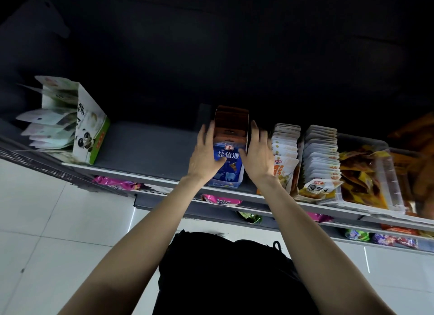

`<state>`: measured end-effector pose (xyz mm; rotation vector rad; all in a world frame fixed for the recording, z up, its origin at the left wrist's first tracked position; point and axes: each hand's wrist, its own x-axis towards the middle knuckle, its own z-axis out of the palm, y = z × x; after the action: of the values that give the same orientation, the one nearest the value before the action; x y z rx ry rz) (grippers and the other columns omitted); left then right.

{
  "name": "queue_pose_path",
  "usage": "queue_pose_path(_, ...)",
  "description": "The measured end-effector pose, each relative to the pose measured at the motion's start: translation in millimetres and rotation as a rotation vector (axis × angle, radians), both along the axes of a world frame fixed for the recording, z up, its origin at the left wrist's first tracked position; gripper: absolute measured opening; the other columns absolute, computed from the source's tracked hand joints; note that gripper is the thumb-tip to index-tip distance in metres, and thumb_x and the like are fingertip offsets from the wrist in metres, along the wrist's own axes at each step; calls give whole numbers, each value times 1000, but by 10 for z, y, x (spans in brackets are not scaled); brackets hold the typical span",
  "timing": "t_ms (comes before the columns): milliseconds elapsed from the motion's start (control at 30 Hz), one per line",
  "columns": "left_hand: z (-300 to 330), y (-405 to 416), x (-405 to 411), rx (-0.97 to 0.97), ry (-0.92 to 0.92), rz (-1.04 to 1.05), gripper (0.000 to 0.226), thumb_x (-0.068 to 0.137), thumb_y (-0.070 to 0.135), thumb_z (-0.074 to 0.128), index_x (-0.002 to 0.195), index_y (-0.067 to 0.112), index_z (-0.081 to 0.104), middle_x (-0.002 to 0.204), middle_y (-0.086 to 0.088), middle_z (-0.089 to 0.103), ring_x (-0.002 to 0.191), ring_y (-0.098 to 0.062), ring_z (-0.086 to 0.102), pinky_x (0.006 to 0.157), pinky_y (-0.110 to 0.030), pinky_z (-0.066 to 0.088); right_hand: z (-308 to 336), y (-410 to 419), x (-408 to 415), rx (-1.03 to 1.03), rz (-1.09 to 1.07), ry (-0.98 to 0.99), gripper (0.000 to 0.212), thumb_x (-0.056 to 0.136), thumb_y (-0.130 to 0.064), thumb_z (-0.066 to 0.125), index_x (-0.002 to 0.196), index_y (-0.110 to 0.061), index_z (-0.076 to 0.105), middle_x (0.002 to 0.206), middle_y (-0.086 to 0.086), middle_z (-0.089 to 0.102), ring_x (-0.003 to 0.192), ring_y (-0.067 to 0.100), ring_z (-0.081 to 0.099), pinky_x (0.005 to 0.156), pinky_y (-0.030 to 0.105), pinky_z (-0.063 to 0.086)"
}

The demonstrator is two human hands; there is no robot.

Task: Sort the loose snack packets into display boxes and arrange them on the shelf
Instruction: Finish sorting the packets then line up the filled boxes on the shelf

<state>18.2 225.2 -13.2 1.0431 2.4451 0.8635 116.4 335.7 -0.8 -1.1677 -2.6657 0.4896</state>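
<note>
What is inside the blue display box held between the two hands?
The blue display box holds a row of brown packets standing upright; their lower parts and the box floor are hidden by its front panel.

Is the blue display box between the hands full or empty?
Full, as far as shows: brown packets stand packed in the blue display box from front to back. Its bottom is hidden.
</note>
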Motion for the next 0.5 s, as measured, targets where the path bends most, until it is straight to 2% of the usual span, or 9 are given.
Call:
queue_pose_path(100,-8,57,-2,24,-121,-8,104,78,12,72,150,30,-1,151,-3,29,114,-24,56,80,-31,50,-28,-62,3,-203,-37,-36,71,88,-14,63,145,-14,22,117,18,59,98,35,62,74,40,52)
queue_pose_path(167,-9,57,-27,24,-132,-30,105,77,3,69,150,34,0,145,-1,41,115,-22,56,82,-31,51,-7,-67,-37,-167,-63,-100,62,90,-17,62,140,-13,27,104,18,65,91,35,65,71,38,52)
queue_pose_path(233,-2,31,-82,14,-152,-35,102,77,-1,67,150,33,4,139,-3,49,112,-22,58,87,-37,53,40,-65,-92,-114,-82,-148,57,90,-22,63,135,-9,31,100,18,67,90,35,66,71,38,52)
queue_pose_path(300,10,-4,-125,39,-200,-42,98,78,-3,65,149,34,7,140,-1,47,115,-20,56,89,-38,52,60,-57,-115,-109,-87,-166,56,89,-24,64,131,-8,32,100,17,66,90,34,66,70,37,52)
queue_pose_path(367,19,-31,-146,71,-215,-50,95,81,-3,63,149,34,9,148,1,35,120,-13,49,89,-29,49,36,-43,-71,-145,-87,-134,57,90,-24,63,134,-11,31,101,16,66,88,33,66,69,36,52)
queue_pose_path(433,44,-46,-145,99,-90,-53,85,83,0,61,149,29,15,148,-4,31,112,-14,52,82,-22,47,-18,-32,23,-169,-58,-33,62,90,-19,62,141,-16,27,105,15,64,85,30,66,65,36,52)
queue_pose_path(500,54,-28,-150,144,194,-126,75,84,2,61,147,21,26,149,-6,29,125,-23,45,94,-27,44,-67,-31,104,-110,29,110,63,89,-13,60,143,-20,29,121,13,56,90,28,64,64,36,54)
